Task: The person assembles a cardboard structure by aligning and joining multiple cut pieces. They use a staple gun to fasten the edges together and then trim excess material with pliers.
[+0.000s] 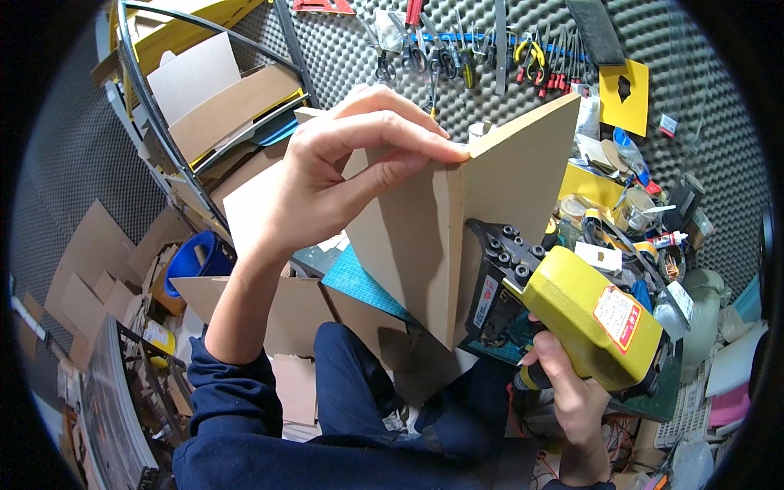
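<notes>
Two tan fibreboard panels stand upright in front of me and meet along a vertical edge. My left hand (335, 167) is closed at the top of that corner. Its thumb and index finger pinch the top end of the left panel (412, 237), right where the right panel (523, 167) meets it. Low on the right, my right hand (567, 380) is wrapped round the grip of a bulky yellow-green power tool (584, 306) with a label on its side. The tool sits apart from the panels; its exact kind is unclear.
A black holder with round sockets (510, 245) stands behind the right panel's edge. A teal cutting mat (367, 282) lies under the panels. Hand tools, including yellow-handled pliers (531, 57), hang on the foam wall. Clutter fills the right side; a blue bucket (200, 261) stands left.
</notes>
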### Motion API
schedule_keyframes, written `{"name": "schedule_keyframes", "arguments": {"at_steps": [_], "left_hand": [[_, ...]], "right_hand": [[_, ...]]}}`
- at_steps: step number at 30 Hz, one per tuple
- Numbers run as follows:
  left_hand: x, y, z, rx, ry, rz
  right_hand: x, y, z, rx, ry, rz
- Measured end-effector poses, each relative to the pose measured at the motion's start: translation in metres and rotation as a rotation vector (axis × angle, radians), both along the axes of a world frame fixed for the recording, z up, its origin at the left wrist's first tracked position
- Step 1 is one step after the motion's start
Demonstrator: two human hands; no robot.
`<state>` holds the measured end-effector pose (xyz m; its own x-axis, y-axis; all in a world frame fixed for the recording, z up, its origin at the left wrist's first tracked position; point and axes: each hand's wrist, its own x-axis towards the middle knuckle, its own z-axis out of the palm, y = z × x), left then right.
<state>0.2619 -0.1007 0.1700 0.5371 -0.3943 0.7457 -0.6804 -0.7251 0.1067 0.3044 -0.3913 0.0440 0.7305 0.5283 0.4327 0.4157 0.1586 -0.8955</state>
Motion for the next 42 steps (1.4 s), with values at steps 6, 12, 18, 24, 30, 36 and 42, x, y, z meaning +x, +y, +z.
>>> {"name": "schedule_keyframes", "arguments": {"at_steps": [6,12,18,24,30,36,42], "left_hand": [[0.001,-0.001,0.000,0.005,-0.004,-0.014],[0.001,0.000,0.001,-0.011,0.011,-0.014],[0.001,0.000,0.001,0.000,-0.002,-0.012],[0.001,0.001,-0.001,-0.006,-0.008,-0.021],[0.001,0.001,0.000,0.020,-0.029,-0.008],[0.001,0.000,-0.001,-0.008,-0.009,-0.021],[0.001,0.001,-0.001,0.009,-0.025,-0.024]], "right_hand": [[-0.005,0.000,-0.001,-0.007,0.080,-0.005],[-0.004,0.000,0.001,-0.004,0.024,0.014],[-0.002,0.001,-0.003,0.011,-0.010,0.010],[-0.007,0.002,0.007,0.016,0.052,0.004],[-0.019,-0.002,0.027,0.015,0.244,0.002],[-0.019,0.004,0.022,0.036,0.163,-0.030],[-0.015,0.000,0.022,0.016,0.186,0.006]]}}
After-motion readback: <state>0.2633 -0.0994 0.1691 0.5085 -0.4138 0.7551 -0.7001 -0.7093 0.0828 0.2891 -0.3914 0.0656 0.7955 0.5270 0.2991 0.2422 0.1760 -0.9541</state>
